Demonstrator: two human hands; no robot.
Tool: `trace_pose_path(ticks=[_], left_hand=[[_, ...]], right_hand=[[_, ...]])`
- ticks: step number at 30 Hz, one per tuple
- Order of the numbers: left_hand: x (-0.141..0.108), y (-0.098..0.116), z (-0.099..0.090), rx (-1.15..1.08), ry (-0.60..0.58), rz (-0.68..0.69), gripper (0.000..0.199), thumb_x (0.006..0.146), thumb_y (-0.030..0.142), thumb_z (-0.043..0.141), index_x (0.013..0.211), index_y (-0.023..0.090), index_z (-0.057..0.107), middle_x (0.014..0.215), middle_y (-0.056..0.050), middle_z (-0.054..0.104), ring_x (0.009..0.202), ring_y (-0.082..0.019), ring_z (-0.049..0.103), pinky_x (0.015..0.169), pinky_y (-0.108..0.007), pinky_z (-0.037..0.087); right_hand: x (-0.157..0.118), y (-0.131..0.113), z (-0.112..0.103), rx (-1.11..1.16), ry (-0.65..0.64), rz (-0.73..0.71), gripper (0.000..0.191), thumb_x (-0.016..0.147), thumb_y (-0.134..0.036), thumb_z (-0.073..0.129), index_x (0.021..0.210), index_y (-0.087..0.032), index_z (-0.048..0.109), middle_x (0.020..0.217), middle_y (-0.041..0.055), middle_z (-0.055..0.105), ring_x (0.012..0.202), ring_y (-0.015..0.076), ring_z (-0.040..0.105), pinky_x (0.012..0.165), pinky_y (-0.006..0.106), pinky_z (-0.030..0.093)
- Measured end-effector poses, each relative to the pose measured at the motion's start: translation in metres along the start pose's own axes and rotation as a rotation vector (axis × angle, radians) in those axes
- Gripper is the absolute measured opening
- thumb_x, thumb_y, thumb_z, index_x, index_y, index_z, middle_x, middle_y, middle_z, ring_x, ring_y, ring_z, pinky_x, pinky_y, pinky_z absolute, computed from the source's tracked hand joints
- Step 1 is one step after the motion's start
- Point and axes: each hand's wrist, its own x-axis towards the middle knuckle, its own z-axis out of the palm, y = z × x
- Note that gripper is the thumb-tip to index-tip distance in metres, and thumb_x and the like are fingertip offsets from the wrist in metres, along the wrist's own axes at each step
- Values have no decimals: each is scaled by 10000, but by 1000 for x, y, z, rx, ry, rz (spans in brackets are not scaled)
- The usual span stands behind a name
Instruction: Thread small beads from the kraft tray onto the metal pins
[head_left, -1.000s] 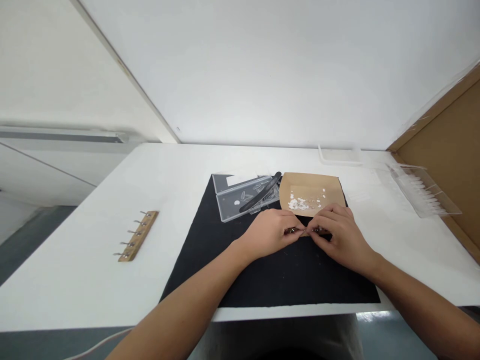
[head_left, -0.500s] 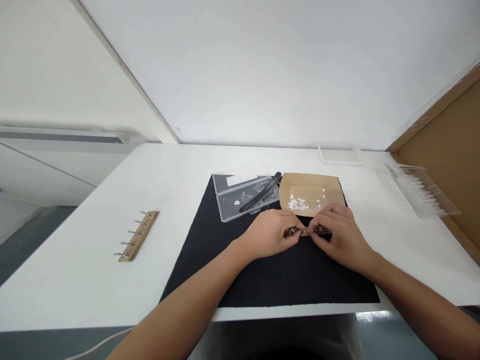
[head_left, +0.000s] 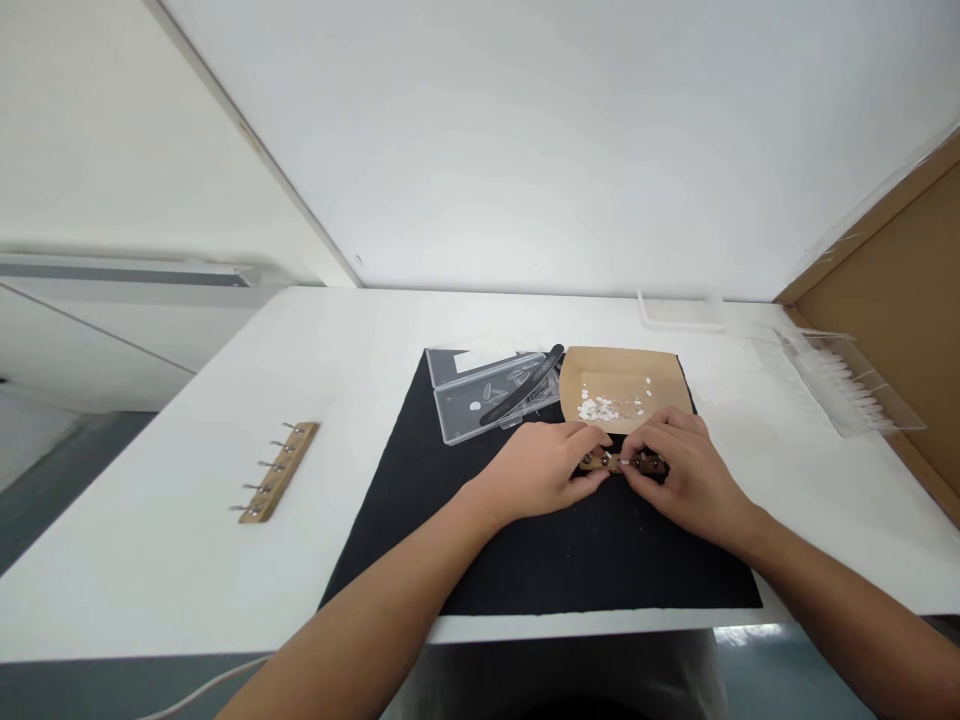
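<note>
Bar (head_left: 612,464) is lying between grips: left grip (head_left: 551,466) is gaping about one end; what right grip (head_left: 679,468) is grasping, one cannot tell. Probably stiff, light, it is favouring edge holds.

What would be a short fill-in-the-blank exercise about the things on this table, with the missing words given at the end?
1. The left hand and the right hand are at a wooden strip over a mat that is ____ in colour.
2. The other strip lies off the mat, on the person's ____ side.
3. The plastic case, with a dark curved file across it, is not shut but ____.

Missing words: black; left; open.
</note>
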Motion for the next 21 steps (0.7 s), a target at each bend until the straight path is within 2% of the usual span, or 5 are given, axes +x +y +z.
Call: trace_pose_path(ticks=[2,9,16,21], left_hand=[[0,-1,1,41,-8,-3,256,954,336,702,1171,215,640,1010,-19,786,714,-161,711,601,-255,442],[-1,-4,4,113,10,38,139,979,317,677,1078,223,649,1021,-5,768,745,-151,704,614,-260,428],[0,-4,4,133,-5,63,112,999,301,646,1067,213,656,1003,-10,765,774,-155,702,602,-259,405],[0,-4,1,127,-30,59,111,981,291,668,1062,215,660,1018,-8,765,771,-156,700,599,-264,404]], right_hand=[[0,0,0,5,16,-7,80,925,-190,691,915,-266,666,868,-2,728,949,236,627,888,416,394],[0,0,-5,-14,50,16,58,927,-224,697,903,-271,673,861,-3,726,953,243,633,901,427,383],[4,19,-20,-19,125,58,52,907,-276,719,887,-274,671,919,1,754,942,250,659,911,445,408],[4,25,-31,45,38,25,52,903,-298,715,913,-277,668,920,-2,753,921,239,676,924,447,439]])
